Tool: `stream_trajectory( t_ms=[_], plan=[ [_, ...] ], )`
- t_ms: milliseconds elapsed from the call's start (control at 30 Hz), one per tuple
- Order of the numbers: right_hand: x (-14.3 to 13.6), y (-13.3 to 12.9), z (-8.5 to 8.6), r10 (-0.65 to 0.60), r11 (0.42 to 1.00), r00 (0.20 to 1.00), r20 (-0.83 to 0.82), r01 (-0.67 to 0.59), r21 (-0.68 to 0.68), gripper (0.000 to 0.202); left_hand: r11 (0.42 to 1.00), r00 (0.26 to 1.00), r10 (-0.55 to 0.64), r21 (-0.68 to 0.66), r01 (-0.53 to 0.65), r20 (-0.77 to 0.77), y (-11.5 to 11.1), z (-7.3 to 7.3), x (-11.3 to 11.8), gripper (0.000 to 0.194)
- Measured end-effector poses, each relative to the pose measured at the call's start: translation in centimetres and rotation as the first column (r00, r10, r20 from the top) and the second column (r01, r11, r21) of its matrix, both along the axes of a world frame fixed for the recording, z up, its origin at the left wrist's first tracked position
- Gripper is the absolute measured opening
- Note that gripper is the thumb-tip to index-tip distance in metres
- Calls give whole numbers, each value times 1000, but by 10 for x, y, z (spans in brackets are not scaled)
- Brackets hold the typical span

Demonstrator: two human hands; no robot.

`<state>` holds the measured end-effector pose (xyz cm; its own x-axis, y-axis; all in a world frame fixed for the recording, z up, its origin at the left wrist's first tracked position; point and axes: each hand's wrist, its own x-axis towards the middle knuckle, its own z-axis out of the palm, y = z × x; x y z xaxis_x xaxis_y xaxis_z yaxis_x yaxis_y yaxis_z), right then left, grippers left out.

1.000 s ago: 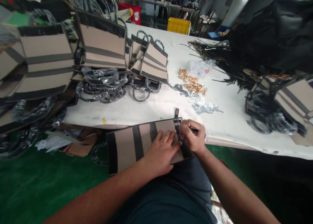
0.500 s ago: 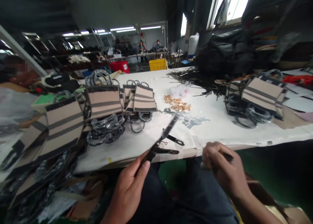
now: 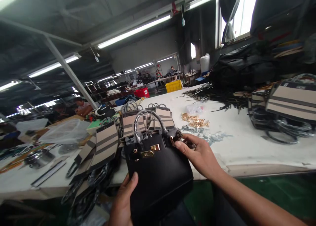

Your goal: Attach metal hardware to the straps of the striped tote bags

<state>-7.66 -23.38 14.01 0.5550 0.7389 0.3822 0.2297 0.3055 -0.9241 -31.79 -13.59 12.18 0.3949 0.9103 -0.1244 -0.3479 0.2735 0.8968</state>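
Note:
A black handbag (image 3: 159, 173) with gold-coloured fittings is held up in front of me, at the table's near edge. Its upright handle (image 3: 150, 115) is wrapped in clear film. My left hand (image 3: 124, 199) grips the bag's lower left side, thumb on the front and fingers hidden behind. At the top right corner, my right hand (image 3: 197, 153) pinches the bag beside a gold fitting (image 3: 172, 141), its thumb in front. A gold clasp (image 3: 155, 147) and a gold plate (image 3: 147, 154) sit on the upper front.
Beige-and-grey bag pieces (image 3: 106, 140) with film-wrapped handles lie to the left, more bag pieces (image 3: 293, 100) to the right. Gold fittings (image 3: 196, 120) and grey bits (image 3: 214, 136) lie on the white table (image 3: 247, 150). Dark strips (image 3: 222, 96) are piled behind. People sit farther back.
The dark, strap-like piece seen in my left hand has given way to the handbag, now in both hands. My right hand has moved up and left from a fist. The view has tilted up and left.

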Motion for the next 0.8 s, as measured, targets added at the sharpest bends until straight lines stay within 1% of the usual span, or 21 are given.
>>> stream_trajectory(
  t_ms=[67,133,200,300,367,433,500,567,600,667,733,800],
  plan=[
    [6,-3,0,-36,999,999,-7,36,9,47,998,998,-44,-48,47,53,-3,1,5,45],
    [12,-6,-3,-49,999,995,-85,49,-12,54,994,995,-68,-81,75,78,-4,0,12,48],
    [18,-7,-6,-46,998,984,-174,40,-39,55,991,994,-81,-98,88,73,-2,-2,19,50],
    [26,-8,-10,-48,998,968,-248,35,-56,51,986,990,-126,-103,132,57,3,-8,31,49],
    [31,-7,-13,-46,998,954,-298,29,-62,49,983,985,-168,-72,171,49,6,-13,37,50],
    [36,-5,-17,-51,997,938,-343,31,-65,47,976,976,-216,4,216,39,10,-20,41,52],
    [42,-2,-22,-45,998,923,-382,23,-62,47,953,955,-293,90,288,48,17,-29,43,56],
    [48,3,-27,8,999,896,-444,-29,-41,45,921,923,-377,132,366,72,26,-38,44,73],
    [51,5,-28,50,997,873,-485,-73,-29,42,909,909,-409,123,399,76,31,-41,43,82],
    [54,8,-30,136,985,831,-540,-172,-16,35,897,896,-442,43,440,55,41,-44,42,91],
    [54,10,-29,198,966,832,-519,-255,-40,34,882,883,-468,-48,469,27,49,-43,40,94],
    [51,13,-29,243,944,866,-438,-315,-99,37,842,844,-536,-58,537,30,54,-39,37,105]
  ],
)
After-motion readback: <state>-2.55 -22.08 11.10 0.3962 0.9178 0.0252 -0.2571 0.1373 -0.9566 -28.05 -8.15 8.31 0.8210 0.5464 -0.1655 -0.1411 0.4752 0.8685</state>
